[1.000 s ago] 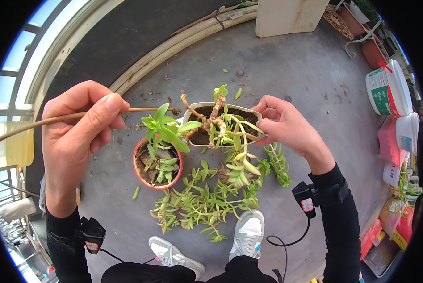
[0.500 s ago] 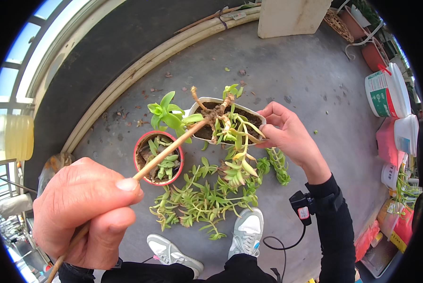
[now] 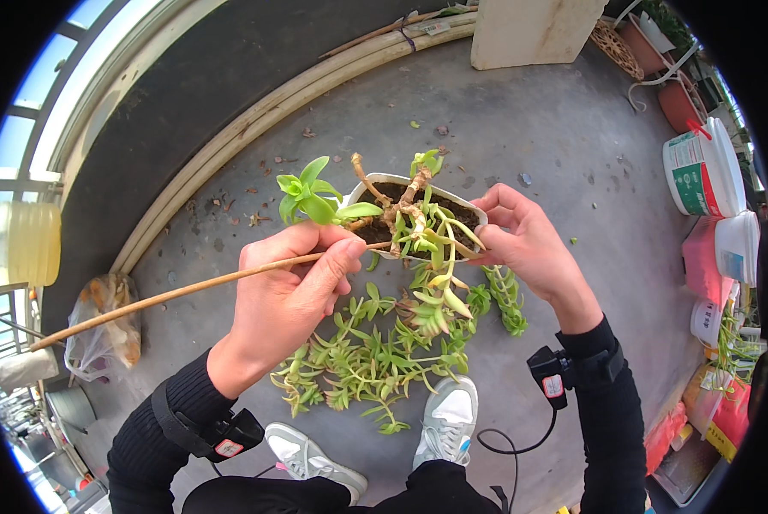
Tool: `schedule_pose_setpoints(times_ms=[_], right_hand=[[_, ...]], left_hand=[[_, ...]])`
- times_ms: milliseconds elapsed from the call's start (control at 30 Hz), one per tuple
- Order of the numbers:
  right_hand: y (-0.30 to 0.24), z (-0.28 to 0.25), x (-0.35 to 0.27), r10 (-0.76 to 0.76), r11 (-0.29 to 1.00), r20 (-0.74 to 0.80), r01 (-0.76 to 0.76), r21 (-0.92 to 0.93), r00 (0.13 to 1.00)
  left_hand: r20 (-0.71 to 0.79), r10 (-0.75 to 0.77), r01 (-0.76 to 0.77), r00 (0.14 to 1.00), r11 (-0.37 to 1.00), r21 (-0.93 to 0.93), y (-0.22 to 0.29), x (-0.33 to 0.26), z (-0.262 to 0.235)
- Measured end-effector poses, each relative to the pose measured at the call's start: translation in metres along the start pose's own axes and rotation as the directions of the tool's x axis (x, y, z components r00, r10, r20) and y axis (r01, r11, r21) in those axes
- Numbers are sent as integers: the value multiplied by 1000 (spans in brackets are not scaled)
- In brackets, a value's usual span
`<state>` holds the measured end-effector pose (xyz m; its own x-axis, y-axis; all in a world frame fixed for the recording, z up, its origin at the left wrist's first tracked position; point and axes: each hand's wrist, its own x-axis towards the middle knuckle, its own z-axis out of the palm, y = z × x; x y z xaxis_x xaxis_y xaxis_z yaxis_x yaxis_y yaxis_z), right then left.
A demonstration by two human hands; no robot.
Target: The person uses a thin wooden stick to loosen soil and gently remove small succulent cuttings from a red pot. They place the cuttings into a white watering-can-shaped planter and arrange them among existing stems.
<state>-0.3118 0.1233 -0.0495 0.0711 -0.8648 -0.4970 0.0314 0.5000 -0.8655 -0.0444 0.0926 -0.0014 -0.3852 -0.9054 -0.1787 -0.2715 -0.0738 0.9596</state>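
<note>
Two hands flank a white planter (image 3: pixel 387 177), which holds dark soil (image 3: pixel 457 210) and a succulent (image 3: pixel 416 208) with thick brown stems. Right hand (image 3: pixel 528 253): the grip pinches the planter's right end between thumb and fingers. Left hand (image 3: pixel 291 278): the grip pinches a thin brown stick (image 3: pixel 165 296) near its tip, just beside the planter's left end; the tip reaches over the near rim toward the stems, though contact with the soil cannot be told. Loose green cuttings (image 3: pixel 371 355) lie on the grey floor (image 3: pixel 564 146). Compared with half a second earlier, the left hand has moved from the lower left up to the planter, holding the stick much closer to its tip; the stick slopes more gently, its long free end extending leftward. The right hand's hold is unchanged.
</note>
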Motion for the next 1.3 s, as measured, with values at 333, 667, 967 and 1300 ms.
schedule_pose_setpoints(times_ms=[333,667,967,1300], right_hand=[[7,5,-4,-21,997,-22,23,79,1000],[8,8,-7,-20,996,-26,23,87,999],[8,11,-8,-27,990,-71,37,135,997],[5,10,-5,-10,997,-38,13,82,999]], left_hand=[[65,317,-313,946,845,434,0,-1,-19],[132,507,-482,852,659,578,10,1,0],[23,330,-309,944,856,414,8,-3,1],[-47,-208,185,977,935,-302,-12,3,7]])
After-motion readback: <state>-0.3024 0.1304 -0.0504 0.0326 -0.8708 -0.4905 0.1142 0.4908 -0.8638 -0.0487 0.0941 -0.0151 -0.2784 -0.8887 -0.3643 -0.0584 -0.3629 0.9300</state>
